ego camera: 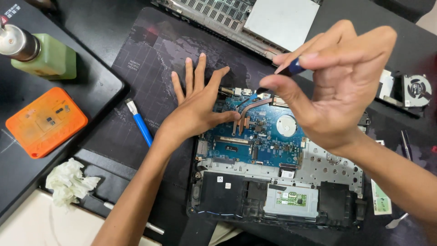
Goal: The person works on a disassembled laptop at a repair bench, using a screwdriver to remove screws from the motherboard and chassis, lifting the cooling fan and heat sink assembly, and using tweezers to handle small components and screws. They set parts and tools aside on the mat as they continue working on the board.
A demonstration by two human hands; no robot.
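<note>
The left hand (pixel 198 107) lies flat, fingers spread, steadying the opened laptop (pixel 273 177) on the mat; the right hand (pixel 332 86) pinches a blue-handled screwdriver (pixel 291 68), tip near the motherboard's (pixel 259 141) top edge; seating it likely needs careful alignment.

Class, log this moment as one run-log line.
left hand: flat on blue motherboard | right hand: pinching screwdriver, tip down at board's top edge | opened laptop on mat
</note>
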